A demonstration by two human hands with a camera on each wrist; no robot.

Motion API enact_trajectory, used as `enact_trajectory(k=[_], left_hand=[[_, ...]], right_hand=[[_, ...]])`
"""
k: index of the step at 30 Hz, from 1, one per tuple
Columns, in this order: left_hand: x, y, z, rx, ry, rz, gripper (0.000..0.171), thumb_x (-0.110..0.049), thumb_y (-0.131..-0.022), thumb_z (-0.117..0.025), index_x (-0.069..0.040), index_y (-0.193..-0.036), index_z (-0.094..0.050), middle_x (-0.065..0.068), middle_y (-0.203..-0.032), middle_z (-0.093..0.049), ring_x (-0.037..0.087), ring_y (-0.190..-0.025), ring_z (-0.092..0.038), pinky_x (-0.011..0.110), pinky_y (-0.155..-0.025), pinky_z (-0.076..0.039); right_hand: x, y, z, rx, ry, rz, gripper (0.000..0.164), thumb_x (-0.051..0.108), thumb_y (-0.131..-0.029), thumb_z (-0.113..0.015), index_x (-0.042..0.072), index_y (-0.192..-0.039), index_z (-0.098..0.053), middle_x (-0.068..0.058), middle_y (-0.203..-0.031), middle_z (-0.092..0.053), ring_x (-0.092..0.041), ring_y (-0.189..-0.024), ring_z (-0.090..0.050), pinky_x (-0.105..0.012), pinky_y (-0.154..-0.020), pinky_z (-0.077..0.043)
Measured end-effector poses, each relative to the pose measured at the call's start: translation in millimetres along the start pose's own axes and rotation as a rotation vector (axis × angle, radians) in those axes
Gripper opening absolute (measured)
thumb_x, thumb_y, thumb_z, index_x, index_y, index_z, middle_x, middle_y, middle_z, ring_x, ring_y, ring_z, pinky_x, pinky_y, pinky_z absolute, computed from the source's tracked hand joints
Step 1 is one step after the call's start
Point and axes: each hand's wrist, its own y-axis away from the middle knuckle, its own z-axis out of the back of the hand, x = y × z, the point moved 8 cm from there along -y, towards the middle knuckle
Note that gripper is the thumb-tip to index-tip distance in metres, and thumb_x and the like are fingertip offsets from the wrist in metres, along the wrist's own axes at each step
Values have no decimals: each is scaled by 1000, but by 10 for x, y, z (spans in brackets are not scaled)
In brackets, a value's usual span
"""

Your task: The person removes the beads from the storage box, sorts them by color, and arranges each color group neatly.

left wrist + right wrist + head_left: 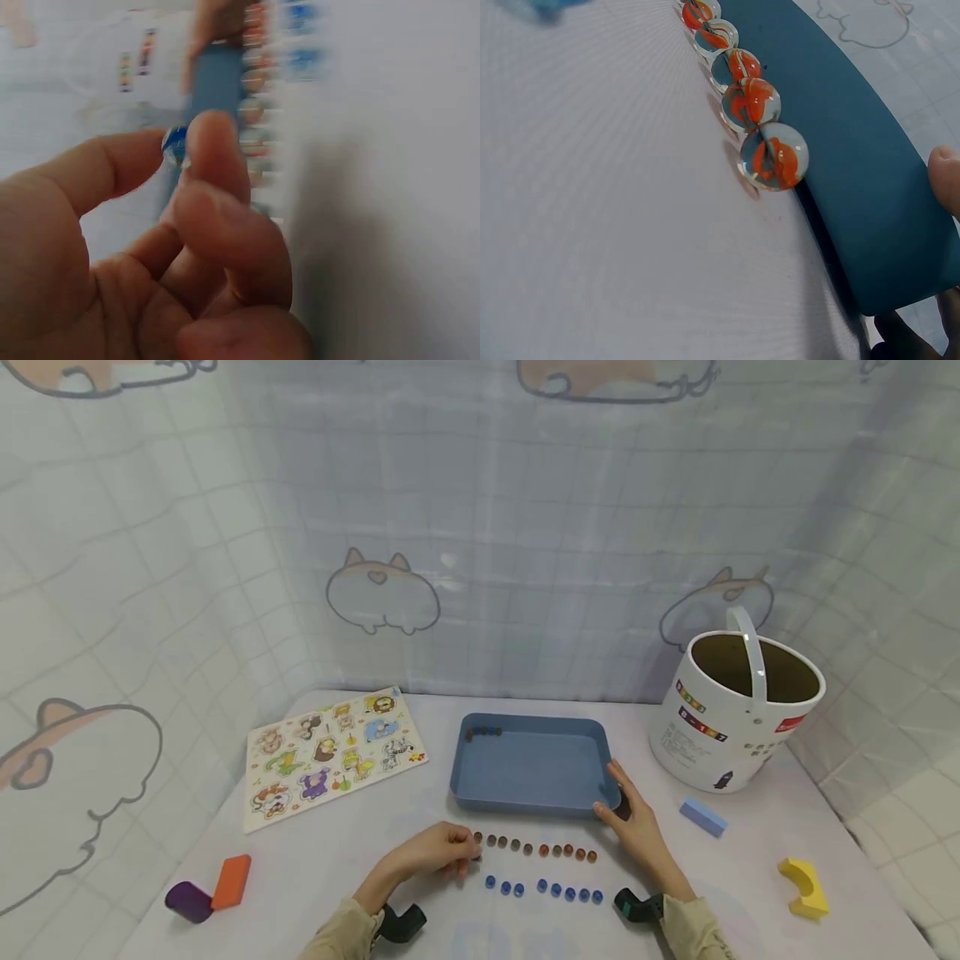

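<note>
A blue-and-clear marble [175,145] is pinched between the thumb and fingertip of my left hand [438,849]. This hand hovers by the left end of a row of orange-brown marbles [568,850]. Nearer the front lies a second row, of blue marbles [556,890], with a gap in it. Behind both rows lies a blue-grey tray [525,808]; several small marbles [483,732] line its back left corner. My right hand [637,831] grips the tray's front right corner, thumb at the front and fingers along the side.
At the back left lies an animal puzzle board [330,756]. A white bucket [697,739] with a handle stands at the back right, a blue block [703,817] before it. A yellow arch [806,888] lies right; an orange block [231,882] and purple cylinder [189,902] lie left.
</note>
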Motion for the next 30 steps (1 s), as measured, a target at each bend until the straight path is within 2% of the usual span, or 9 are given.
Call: enact_trajectory(k=[3, 8, 17, 21, 26, 30], left_hand=[[78, 52, -35, -26, -18, 22, 19, -21, -94, -62, -6, -87, -71, -1, -60, -60, 8, -46, -42, 22, -47, -34], [80, 86, -44, -75, -68, 29, 9, -16, -89, -65, -13, -89, -74, -2, -59, -62, 7, -44, -41, 22, -45, -34], [94, 109, -61, -107, -144, 32, 8, -17, -84, -73, -19, -91, -76, -6, -59, -63, 5, -43, -41, 22, -44, -34], [73, 109, -57, -83, -143, 26, 16, -16, -83, -73, -19, -99, -76, -7, -55, -56, 5, -43, -41, 21, -44, -33], [-60, 124, 11, -20, -68, -23, 24, -17, -91, -66, -10, -114, -70, 4, -67, -65, 11, -49, -49, 24, -47, -37], [-276, 38, 203, -34, -37, -73, 29, -20, -98, -57, -5, -122, -65, 14, -82, -69, 16, -55, -53, 24, -48, -37]], right_hand=[[-13, 12, 4, 3, 1, -10, 72, 26, -91, -67, 14, -153, -31, -11, -162, -20, -43, -145, -24, -63, -113, -20], [-17, 19, 23, 8, 11, -19, 73, 26, -92, -66, 16, -154, -28, -8, -163, -19, -43, -142, -31, -58, -113, -25], [15, -14, 8, 24, 11, -14, 73, 27, -92, -66, 15, -154, -28, -8, -163, -19, -44, -141, -32, -59, -112, -25], [15, -27, 15, 18, 12, -3, 73, 27, -92, -66, 16, -154, -28, -8, -163, -19, -44, -141, -33, -60, -112, -25], [-4, -24, -3, 30, 4, -17, 74, 28, -93, -65, 16, -154, -27, -8, -163, -18, -45, -141, -32, -60, -113, -24], [-19, -15, -1, 31, 0, -27, 73, 28, -93, -66, 16, -154, -27, -9, -163, -17, -45, -142, -30, -59, -114, -24]])
